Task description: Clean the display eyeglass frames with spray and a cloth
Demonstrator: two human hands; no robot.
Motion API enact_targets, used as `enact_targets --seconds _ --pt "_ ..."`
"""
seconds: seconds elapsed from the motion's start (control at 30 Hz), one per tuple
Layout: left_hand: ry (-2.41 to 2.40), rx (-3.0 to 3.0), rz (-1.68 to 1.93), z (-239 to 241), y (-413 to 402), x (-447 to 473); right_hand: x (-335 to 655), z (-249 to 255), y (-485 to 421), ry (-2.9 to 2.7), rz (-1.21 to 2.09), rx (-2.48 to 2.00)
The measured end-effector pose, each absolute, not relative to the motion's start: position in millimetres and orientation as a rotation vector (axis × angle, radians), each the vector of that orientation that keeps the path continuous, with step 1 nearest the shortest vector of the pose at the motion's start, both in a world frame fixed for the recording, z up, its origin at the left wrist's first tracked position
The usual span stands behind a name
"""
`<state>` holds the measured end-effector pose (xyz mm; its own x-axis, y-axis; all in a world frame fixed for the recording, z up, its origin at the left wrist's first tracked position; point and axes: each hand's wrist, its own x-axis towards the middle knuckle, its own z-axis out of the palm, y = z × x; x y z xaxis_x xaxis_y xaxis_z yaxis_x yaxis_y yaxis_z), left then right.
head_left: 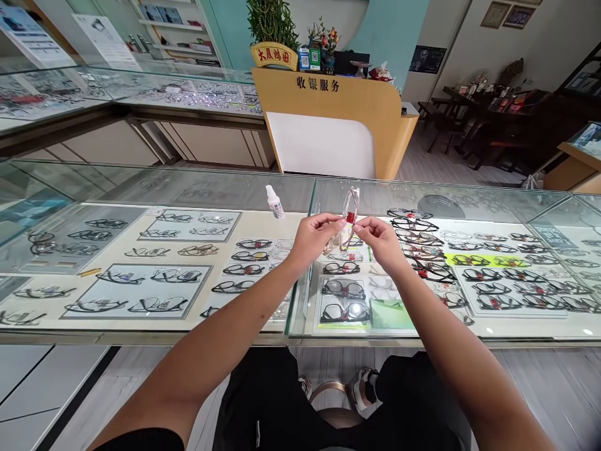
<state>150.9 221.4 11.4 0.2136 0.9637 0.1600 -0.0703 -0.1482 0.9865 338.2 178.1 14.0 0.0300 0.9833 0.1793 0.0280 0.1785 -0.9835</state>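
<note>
A pair of clear-framed glasses (351, 203) with a small red tag hangs upright above the glass display counter (154, 188). My left hand (312, 238) pinches it from the left at the red tag. My right hand (380, 241) pinches it from the right, fingers closed on the same spot. Both hands hover over the counter's middle seam, a little above the glass.
A small white spray bottle (275, 202) stands on the counter left of my hands. Several rows of glasses lie inside the case below. A wooden cashier desk (338, 119) stands beyond, dark chairs and tables (488, 119) at the back right. My knees are under the counter edge.
</note>
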Motion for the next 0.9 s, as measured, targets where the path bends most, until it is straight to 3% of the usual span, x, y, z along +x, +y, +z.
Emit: enact_targets --seconds 0.23,0.53,0.9 --pt "0.943 1.436 1.169 14.3 222.3 147.0 344.5 8.8 179.5 -1.358 0.931 -1.14" --pt "1.0 1.594 1.127 22.3 226.6 139.0 358.9 16.6 171.9 -1.459 0.321 -1.594" --pt "0.981 1.623 1.024 20.2 230.3 134.4 363.2 15.7 176.0 -1.254 0.138 -1.443"
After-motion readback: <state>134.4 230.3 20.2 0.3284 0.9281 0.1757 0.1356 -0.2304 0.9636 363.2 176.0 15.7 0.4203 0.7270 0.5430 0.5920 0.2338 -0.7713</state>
